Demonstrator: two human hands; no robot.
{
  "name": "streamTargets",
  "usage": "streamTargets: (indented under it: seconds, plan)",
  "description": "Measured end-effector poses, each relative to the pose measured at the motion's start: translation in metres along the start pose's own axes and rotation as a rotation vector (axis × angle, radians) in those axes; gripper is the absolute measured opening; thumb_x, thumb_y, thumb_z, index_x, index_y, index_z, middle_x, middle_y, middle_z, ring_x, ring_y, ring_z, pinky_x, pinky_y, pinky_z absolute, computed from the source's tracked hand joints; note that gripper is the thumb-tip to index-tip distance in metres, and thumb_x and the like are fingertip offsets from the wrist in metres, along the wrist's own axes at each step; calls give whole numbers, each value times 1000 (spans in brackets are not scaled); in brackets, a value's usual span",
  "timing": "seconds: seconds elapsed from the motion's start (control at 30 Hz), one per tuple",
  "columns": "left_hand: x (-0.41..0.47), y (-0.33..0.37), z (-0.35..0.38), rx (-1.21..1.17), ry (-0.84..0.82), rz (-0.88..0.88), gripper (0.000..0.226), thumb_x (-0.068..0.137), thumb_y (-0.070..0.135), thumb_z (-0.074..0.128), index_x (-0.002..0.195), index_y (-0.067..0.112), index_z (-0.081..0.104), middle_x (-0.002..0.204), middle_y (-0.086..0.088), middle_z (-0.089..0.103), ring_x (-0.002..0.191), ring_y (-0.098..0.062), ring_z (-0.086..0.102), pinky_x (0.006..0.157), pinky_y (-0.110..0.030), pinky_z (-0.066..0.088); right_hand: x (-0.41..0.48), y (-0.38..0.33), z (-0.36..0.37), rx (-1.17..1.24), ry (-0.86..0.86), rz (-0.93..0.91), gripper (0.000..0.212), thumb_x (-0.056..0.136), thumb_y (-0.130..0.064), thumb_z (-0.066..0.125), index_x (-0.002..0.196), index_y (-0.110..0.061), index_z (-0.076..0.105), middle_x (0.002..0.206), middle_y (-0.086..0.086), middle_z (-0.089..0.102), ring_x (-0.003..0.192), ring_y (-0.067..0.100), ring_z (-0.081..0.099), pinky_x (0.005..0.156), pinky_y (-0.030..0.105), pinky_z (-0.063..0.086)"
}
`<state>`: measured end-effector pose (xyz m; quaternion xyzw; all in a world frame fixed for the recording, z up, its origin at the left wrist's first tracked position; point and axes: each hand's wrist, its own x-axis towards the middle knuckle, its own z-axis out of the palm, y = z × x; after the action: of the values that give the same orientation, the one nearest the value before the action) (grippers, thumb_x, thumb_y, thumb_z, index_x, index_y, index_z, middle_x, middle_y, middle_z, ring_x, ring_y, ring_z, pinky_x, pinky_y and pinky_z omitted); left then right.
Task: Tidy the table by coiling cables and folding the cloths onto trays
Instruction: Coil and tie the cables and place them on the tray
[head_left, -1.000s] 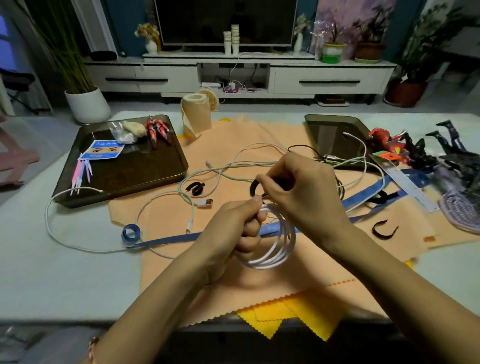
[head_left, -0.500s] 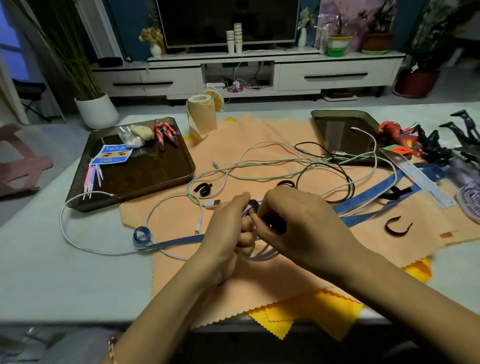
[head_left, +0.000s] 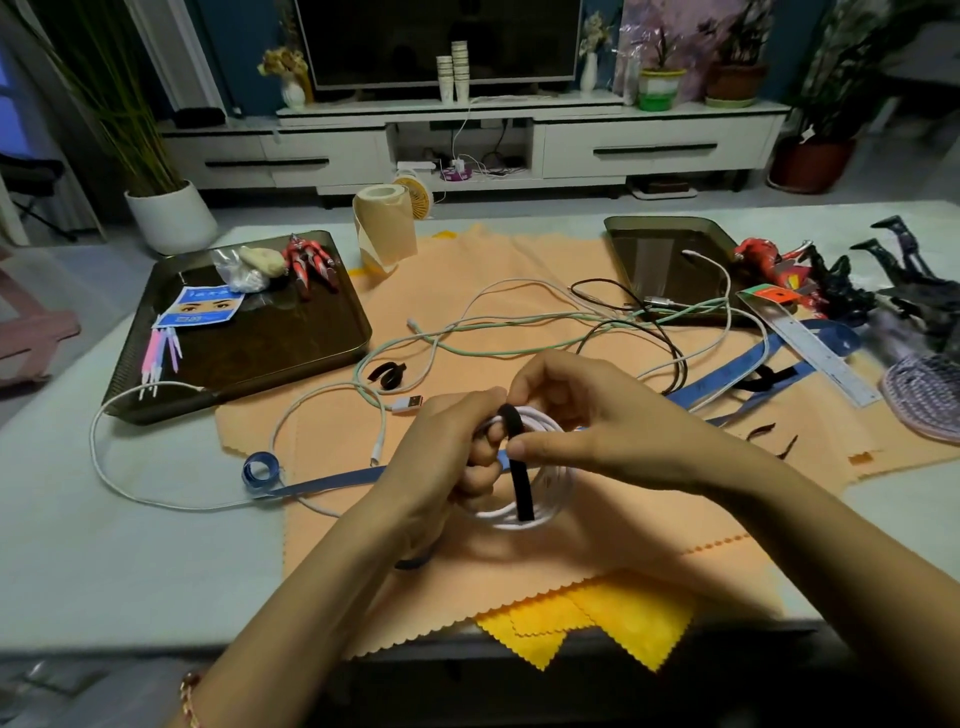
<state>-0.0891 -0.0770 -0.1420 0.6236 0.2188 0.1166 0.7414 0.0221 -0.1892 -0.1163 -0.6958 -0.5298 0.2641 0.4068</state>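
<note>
The left hand holds a coil of white cable with its fingers curled round it, and the right hand pinches a black strap that goes over the coil. They are just above the orange cloth on the table, with one dark tray at 10 o'clock and a second tray at 1 o'clock.

Bare forearms, with a thin gold beaded bracelet on the left wrist.
</note>
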Motion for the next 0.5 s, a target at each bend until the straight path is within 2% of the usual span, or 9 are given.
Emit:
streamTargets:
  seconds: [0.07,0.1,0.2,0.3,0.37,0.43,0.5]
  plan:
    - [-2,0,4,43,5,31,44,97,25,40,53,16,38,42,6,23,33,-7,16,37,-12,16,1,3,2,-7,28,16,25,79,-9,71,98,-12,55,94,18,67,86,31,64,79,45,52]
    - [-3,1,5,65,13,45,43,97,26,40,55,15,38,43,6,23,33,-7,17,37,-12,16,1,4,2,-20,44,15,23,79,-8,70,97,-13,55,91,16,67,83,29,64,77,43,54]
    - [-4,2,6,167,56,109,42,98,27,40,58,13,38,41,7,24,34,-7,19,36,-14,18,2,5,5,-144,108,0,13,79,-12,68,86,-17,58,79,3,66,69,15,62,62,28,52]
    - [-5,1,8,251,92,175,42,98,27,40,59,11,41,38,7,27,32,-8,22,35,-15,20,3,5,12,-311,185,-69,7,79,-12,63,82,-17,60,69,-6,59,61,5,55,56,20,44]
    - [-5,1,9,243,102,193,43,98,27,40,58,11,41,38,7,27,32,-7,22,35,-15,20,3,7,15,-245,208,-82,8,80,-8,61,84,-14,61,68,-3,62,58,4,55,56,20,45]
    - [-5,2,8,239,118,216,44,99,26,40,57,12,41,37,8,27,32,-7,21,35,-15,20,2,6,17,-58,214,-45,8,79,-4,62,84,-10,65,71,5,67,60,8,61,62,27,50]
    - [-5,2,6,268,131,251,45,99,25,39,56,12,42,36,8,28,31,-7,22,35,-14,20,2,4,18,128,200,22,8,78,-4,65,82,-9,68,74,5,68,66,11,61,67,30,50]
